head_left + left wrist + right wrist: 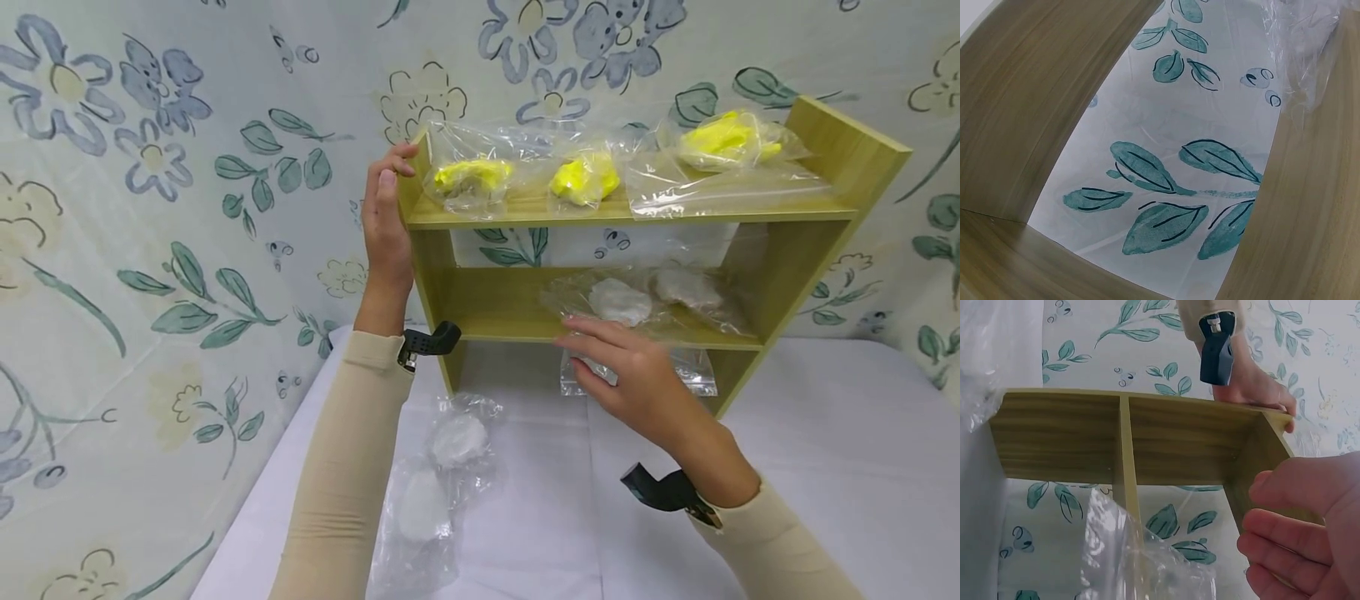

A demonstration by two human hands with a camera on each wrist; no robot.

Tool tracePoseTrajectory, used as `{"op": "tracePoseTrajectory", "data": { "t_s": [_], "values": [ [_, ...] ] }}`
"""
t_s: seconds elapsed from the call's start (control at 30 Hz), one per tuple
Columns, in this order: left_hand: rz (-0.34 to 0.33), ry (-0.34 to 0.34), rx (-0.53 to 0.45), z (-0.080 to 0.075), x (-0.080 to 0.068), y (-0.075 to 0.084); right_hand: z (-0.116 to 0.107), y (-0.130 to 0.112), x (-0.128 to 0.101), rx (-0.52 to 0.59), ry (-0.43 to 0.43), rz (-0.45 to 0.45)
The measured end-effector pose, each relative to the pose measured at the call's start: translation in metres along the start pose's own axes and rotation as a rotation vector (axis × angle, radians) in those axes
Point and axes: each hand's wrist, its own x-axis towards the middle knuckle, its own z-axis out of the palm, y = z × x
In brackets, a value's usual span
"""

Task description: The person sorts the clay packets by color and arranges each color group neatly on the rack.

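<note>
A wooden two-tier shelf [487, 302] stands on the table. My left hand [390, 218] grips the top of its left side panel, fingers bent over the edge; the right wrist view also shows this left hand [1254, 387] there. My right hand [637, 371] hovers before the lower board with loosely bent fingers and nothing in them. Just behind it, clear bags with a white lump [619, 301] and a greyish-white lump [686, 287] lie on that board. In the right wrist view, clear plastic [1147, 569] overlaps the shelf beside the right hand [1297, 531].
On the upper board lie clear bags with yellow lumps: a left one [472, 177], a middle one [585, 177] and a right one [727, 140]. Two bagged white pieces, one rounder [459, 440] and one longer [422, 504], lie on the white tablecloth [540, 500]. Flowered cloth hangs behind.
</note>
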Motion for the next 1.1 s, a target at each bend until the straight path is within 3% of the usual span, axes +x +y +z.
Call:
{"op": "tracePoseTrajectory", "data": {
  "t_s": [0.43, 0.77, 1.1],
  "values": [
    [-0.013, -0.013, 0.047, -0.002, -0.003, -0.002, 0.036, -0.017, -0.003, 0.132, -0.068, -0.045],
    [0.014, -0.021, 0.009, 0.001, 0.005, -0.001, 0.060, -0.018, 0.001, 0.198, -0.103, -0.025],
    [-0.028, -0.009, 0.017, -0.001, -0.001, 0.003, 0.095, -0.016, -0.003, 0.263, -0.154, -0.015]
  ]
}}
